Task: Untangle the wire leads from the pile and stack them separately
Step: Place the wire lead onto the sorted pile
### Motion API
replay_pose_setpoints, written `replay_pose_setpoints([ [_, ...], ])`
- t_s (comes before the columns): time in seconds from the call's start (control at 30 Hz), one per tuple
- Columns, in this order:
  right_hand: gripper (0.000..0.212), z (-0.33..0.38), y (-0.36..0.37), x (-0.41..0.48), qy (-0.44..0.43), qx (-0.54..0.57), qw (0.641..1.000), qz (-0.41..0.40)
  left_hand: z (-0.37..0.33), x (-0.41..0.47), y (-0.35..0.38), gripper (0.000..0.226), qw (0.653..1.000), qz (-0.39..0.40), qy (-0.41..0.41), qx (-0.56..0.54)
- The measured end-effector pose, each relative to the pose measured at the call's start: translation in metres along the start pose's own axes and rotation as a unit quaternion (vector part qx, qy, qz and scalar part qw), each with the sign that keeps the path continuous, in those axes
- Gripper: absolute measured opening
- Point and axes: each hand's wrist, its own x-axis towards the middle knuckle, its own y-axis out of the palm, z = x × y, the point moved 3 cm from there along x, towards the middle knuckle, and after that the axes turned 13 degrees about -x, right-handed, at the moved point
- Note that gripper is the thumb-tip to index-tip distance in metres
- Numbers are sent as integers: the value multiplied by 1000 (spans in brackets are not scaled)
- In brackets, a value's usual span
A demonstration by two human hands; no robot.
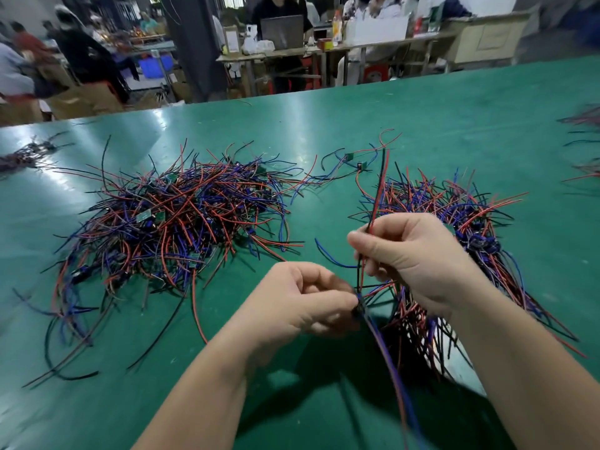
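Two heaps of red, blue and black wire leads share the green table [324, 125]. The big tangled pile [168, 219] sprawls on the left, and a second heap [454, 216] sits on the right, partly behind the right hand [418, 258]. That hand is curled round a red-and-black lead [378, 196], which rises above the fist. Just below, the left hand [302, 303] pinches a small dark joint [358, 306] where the strands meet, blue and red wires trailing down toward the camera.
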Motion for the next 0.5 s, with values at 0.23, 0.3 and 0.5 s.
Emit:
replay_pose_setpoints([
  [0.23, 18, 4, -22, 4, -6, 192, 970, -148, 6, -8, -6, 13, 971, 112, -115, 178],
  [0.3, 20, 5, -30, 5, -33, 221, 953, -206, 6, -6, -7, 11, 967, 79, -102, 222],
  [0.5, 27, 3, -24, 4, -70, 9, 989, -126, -11, 7, -19, 9, 986, -138, 89, 25],
])
